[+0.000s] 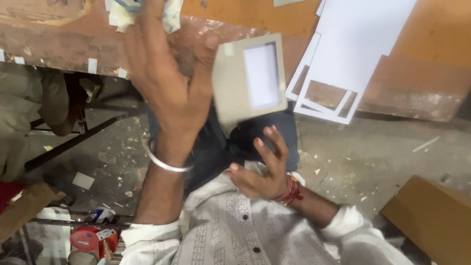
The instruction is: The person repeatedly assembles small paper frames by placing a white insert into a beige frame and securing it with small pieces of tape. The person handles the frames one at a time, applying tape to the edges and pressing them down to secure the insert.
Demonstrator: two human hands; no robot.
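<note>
A grey card frame (250,78) is pinched at its edge by the left hand (169,83); the right hand (262,167) is held open below. With so slight a grip, it could be dropped.

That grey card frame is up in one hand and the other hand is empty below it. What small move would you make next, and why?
Probably bring the free right hand up to steady the grey card frame. The left hand pinches it only at one edge, it hangs tilted in the air, and the right hand's fingers are already open just beneath it.
</note>
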